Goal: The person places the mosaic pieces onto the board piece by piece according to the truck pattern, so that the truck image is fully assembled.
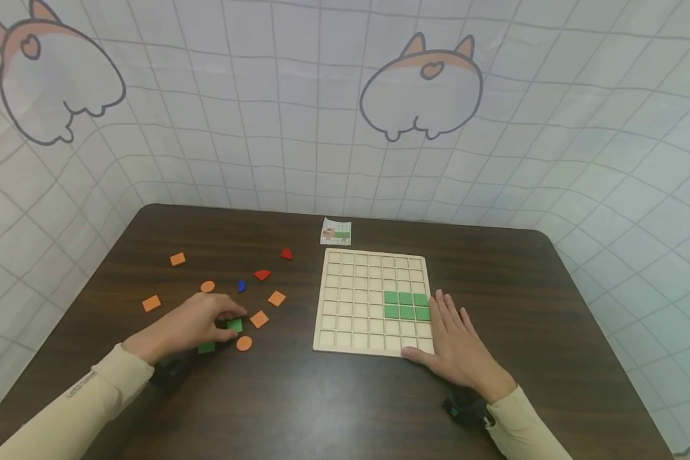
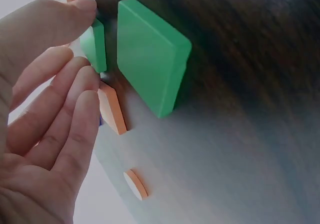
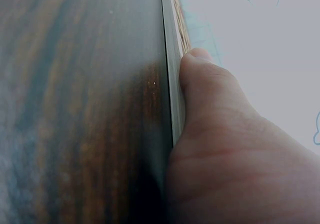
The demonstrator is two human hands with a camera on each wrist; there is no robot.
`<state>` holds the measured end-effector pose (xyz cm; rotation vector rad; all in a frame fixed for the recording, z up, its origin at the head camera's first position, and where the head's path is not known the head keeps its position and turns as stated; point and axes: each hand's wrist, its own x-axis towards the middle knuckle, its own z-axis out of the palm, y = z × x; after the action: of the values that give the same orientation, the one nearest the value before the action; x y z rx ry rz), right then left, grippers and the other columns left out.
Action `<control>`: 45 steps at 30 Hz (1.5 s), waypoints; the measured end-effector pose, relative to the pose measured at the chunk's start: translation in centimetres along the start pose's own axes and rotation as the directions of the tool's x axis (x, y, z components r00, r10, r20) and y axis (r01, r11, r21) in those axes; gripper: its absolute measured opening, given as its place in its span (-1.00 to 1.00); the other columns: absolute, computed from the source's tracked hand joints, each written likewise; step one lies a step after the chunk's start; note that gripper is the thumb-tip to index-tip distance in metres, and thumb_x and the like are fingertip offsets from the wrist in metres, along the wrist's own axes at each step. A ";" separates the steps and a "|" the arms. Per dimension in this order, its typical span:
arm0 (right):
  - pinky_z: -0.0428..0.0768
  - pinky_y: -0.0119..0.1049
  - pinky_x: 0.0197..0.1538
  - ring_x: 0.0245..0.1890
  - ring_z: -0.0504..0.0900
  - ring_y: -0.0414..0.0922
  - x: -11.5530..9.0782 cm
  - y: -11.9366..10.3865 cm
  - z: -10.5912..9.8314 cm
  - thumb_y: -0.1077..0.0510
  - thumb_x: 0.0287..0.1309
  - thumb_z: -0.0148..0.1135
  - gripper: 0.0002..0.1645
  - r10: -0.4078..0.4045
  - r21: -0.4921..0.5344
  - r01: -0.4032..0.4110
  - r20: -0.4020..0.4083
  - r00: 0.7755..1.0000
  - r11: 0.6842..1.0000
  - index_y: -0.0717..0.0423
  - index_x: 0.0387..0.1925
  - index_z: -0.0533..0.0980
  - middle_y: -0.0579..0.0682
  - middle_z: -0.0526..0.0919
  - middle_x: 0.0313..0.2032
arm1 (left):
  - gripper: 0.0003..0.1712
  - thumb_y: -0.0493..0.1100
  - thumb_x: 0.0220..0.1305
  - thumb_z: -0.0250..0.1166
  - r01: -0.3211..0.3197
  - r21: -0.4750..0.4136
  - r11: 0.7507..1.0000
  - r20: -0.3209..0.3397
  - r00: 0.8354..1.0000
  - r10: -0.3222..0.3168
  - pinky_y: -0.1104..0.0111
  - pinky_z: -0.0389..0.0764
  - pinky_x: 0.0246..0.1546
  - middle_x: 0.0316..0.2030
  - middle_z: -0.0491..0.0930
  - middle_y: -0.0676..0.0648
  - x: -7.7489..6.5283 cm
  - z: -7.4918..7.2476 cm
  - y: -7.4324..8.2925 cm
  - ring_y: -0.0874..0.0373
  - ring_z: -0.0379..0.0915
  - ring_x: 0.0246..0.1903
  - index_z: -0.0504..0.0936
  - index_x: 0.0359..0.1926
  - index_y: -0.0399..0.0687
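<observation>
My left hand (image 1: 207, 317) is over loose tiles on the left of the table, thumb and curved fingertips spread around a green square tile (image 1: 234, 325). A small gap shows between thumb and tile in the left wrist view. Another green tile (image 2: 150, 56) lies nearer the wrist, partly hidden in the head view. My right hand (image 1: 460, 348) lies flat along the right side of a pale gridded board (image 1: 351, 306), fingers straight, with the thumb (image 3: 210, 84) against its front edge. Two rows of green tiles (image 1: 406, 306) sit in the board's right-hand cells.
Around my left hand lie several orange squares (image 1: 259, 319), orange discs (image 1: 244, 344), red pieces (image 1: 262, 275) and a blue piece (image 1: 241, 286). A small printed pattern card (image 1: 336, 232) lies behind the board. A patterned white curtain (image 1: 299, 115) hangs around the dark table (image 1: 299, 402).
</observation>
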<state>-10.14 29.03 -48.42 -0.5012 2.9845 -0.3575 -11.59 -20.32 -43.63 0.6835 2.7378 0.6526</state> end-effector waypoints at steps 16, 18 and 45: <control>-0.03 0.39 0.59 0.67 -0.13 0.29 -0.5 0.2 0.0 -0.65 0.20 0.05 0.43 0.019 0.027 -0.019 -0.001 1.000 0.999 0.27 0.64 -0.14 0.31 -0.16 0.65 | -0.68 -0.23 0.23 0.44 -0.051 0.058 0.997 -0.049 0.997 0.054 0.50 0.54 -0.37 -0.13 0.71 0.02 0.6 0.4 0.6 0.37 0.47 -0.37 0.78 0.02 -0.14; -0.03 0.38 0.59 0.67 -0.13 0.28 -0.6 0.1 0.0 -0.65 0.21 0.04 0.42 0.021 0.029 -0.021 0.002 1.000 0.999 0.27 0.64 -0.14 0.31 -0.16 0.65 | -0.67 -0.22 0.23 0.44 -0.045 0.057 0.997 -0.050 0.998 0.048 0.51 0.54 -0.37 -0.12 0.71 0.01 0.8 0.5 0.8 0.38 0.48 -0.36 0.77 0.03 -0.14; -0.05 0.33 0.62 0.69 -0.16 0.21 -0.3 -0.3 -0.5 -0.70 0.15 0.01 0.46 0.028 0.050 -0.029 0.022 0.999 0.998 0.23 0.65 -0.16 0.25 -0.18 0.66 | -0.69 -0.22 0.21 0.41 -0.138 0.056 0.989 -0.102 0.984 0.143 0.51 0.55 -0.37 -0.22 0.71 0.11 5.1 -0.6 4.5 0.40 0.48 -0.43 0.80 -0.01 -0.09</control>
<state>-9.89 28.98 -47.83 -0.4537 2.9508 -0.4209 -14.40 -14.44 -41.57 0.8849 2.8298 0.6717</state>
